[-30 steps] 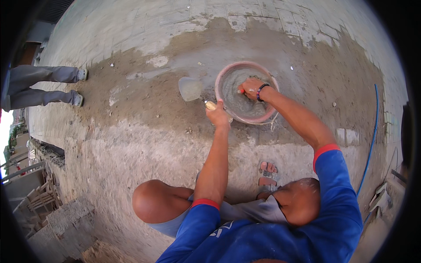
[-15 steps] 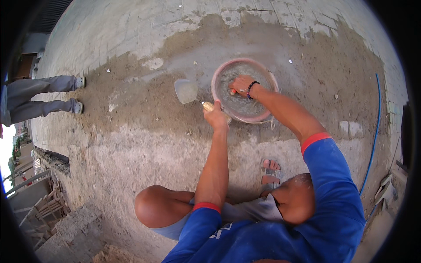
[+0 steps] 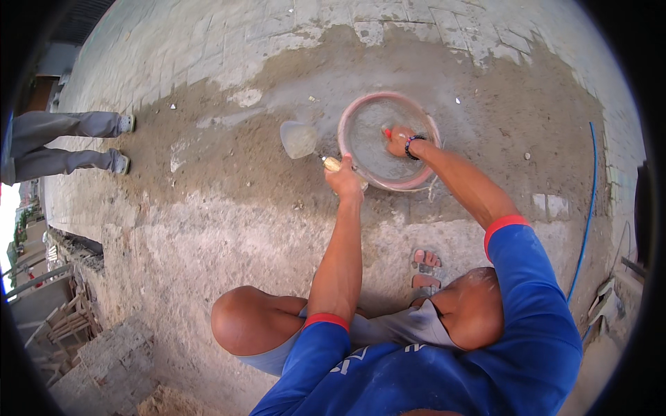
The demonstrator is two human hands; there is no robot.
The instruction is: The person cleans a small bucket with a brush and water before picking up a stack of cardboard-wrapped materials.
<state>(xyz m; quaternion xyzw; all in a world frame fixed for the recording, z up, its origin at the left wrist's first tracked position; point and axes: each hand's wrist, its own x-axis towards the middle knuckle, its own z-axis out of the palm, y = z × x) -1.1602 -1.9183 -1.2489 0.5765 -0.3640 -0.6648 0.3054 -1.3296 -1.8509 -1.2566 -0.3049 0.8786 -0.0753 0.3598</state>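
My left hand (image 3: 344, 182) is closed round the wooden handle of a trowel (image 3: 299, 139), whose broad, greyish, mortar-smeared blade points away to the left. The same hand rests against the near-left rim of a round pinkish basin (image 3: 351, 114). Inside the basin is wet grey mix (image 3: 374, 149). My right hand (image 3: 400, 141), with a dark beaded bracelet at the wrist, is over the mix with its fingers closed. A small red end (image 3: 387, 132) shows past the fingers; the rest of that thing is hidden, so its kind cannot be told.
Damp, sandy ground (image 3: 229, 145) surrounds the basin, with pavers (image 3: 243, 41) beyond. A blue hose (image 3: 584, 215) lies at the right. Another person's legs (image 3: 76, 142) stand at the far left. Scrap wood (image 3: 66, 319) lies at the lower left. My sandalled foot (image 3: 426, 267) is below the basin.
My right hand has moved to the right within the basin, and the red end now points up and away. My left hand keeps its hold on the trowel beside the rim.
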